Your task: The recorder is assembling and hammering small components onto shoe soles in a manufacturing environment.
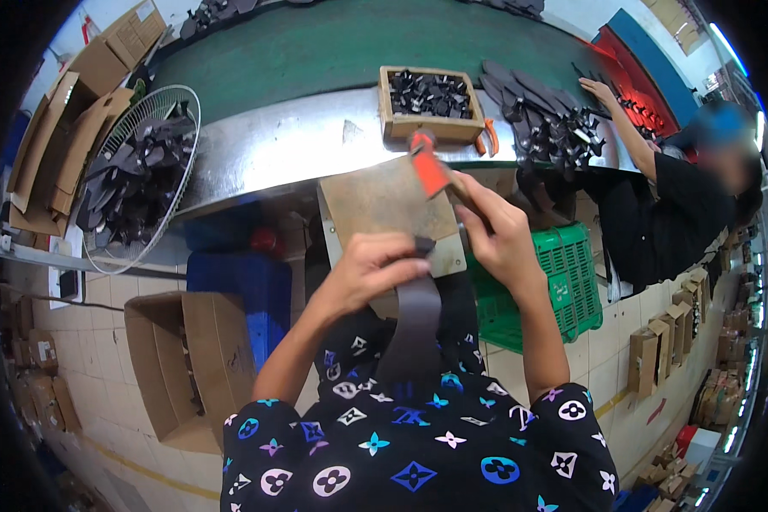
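My right hand (pixel 505 237) grips a hammer (pixel 430 169) by its wooden handle. The red head is raised above a square, worn work plate (pixel 375 200) in front of me. Near the plate's front edge, my left hand (pixel 371 271) is closed on a dark, flat blade-like piece (pixel 418 320), which hangs down toward my lap. A small black fitting (pixel 424 246) shows at its upper end, beside my left fingertips. Exactly how the fitting joins the blade is hidden.
A wooden box (pixel 439 130) of black fittings stands on the metal ledge, beside orange-handled pliers (pixel 491 138). Dark blades (pixel 542 107) are piled rightward, where another person's hand (pixel 602 92) reaches. A wire basket (pixel 198 128) is left; a green crate (pixel 576 282) and cardboard box (pixel 222 358) flank me.
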### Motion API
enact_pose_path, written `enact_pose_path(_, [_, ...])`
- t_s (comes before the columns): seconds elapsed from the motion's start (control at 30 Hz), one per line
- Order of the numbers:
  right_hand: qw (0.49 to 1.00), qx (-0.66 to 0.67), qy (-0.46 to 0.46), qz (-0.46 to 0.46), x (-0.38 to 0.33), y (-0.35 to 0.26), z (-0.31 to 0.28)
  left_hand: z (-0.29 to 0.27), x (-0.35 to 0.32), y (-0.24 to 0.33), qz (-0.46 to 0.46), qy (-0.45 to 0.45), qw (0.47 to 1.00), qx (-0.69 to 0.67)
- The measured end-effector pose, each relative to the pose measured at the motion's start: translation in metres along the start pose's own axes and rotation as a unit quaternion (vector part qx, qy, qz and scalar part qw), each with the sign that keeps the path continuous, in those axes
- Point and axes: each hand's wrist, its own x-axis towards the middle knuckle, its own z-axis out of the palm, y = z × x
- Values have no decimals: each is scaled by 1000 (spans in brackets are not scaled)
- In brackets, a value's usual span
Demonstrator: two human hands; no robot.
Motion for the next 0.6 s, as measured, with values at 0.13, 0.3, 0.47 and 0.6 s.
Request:
enact_pose_path(0.13, [974, -153, -135, -99, -5, 28, 26, 30, -33, 42, -117, -19, 960, -255])
enact_pose_path(0.3, [851, 490, -172, 75, -42, -24, 26, 35, -44, 64, -202, -44, 919, -337])
enact_pose_path(0.47, [778, 584, -169, 159, -67, -43, 25, 42, -42, 70, -250, -96, 870, -415])
enact_pose_path(0.6, [750, 623, -166, 147, -71, -47, 20, 48, -43, 74, -237, -113, 858, -442])
